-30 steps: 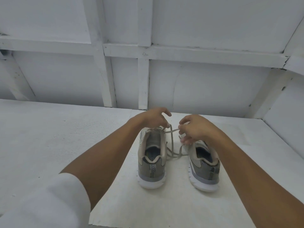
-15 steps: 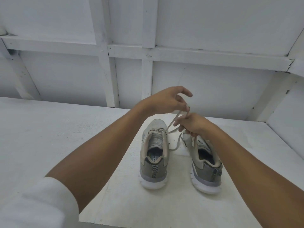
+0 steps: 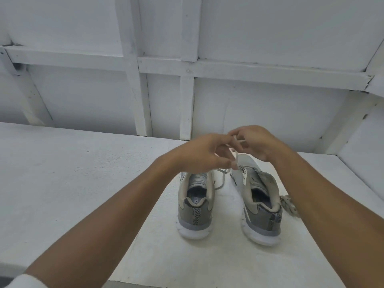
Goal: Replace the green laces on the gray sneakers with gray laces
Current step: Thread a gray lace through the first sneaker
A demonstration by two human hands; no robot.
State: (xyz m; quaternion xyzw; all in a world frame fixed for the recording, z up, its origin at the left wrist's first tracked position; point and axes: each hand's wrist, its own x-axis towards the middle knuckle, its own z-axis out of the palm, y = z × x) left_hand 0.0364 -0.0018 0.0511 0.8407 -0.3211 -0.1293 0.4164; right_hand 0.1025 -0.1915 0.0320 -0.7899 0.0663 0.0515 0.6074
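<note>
Two gray sneakers stand heel-toward-me on a white board (image 3: 207, 265): the left sneaker (image 3: 195, 210) and the right sneaker (image 3: 261, 208). A pale gray lace (image 3: 223, 179) runs from the left sneaker's top up to my hands. My left hand (image 3: 204, 155) pinches that lace above the gap between the sneakers. My right hand (image 3: 256, 142) is raised beside it, fingers curled around the lace's upper end. The hands touch each other. A bundled lace (image 3: 288, 205) lies on the board to the right of the right sneaker. No green lace shows.
The board lies on a white tabletop (image 3: 62, 173). A white framed wall (image 3: 187, 90) rises right behind the sneakers, and a slanted white panel (image 3: 361, 154) closes the right side.
Both hands moved rightward and met above the right sneaker's toe, taking the lace along. The bundled lace beside the right sneaker has come into sight as the right arm lifted.
</note>
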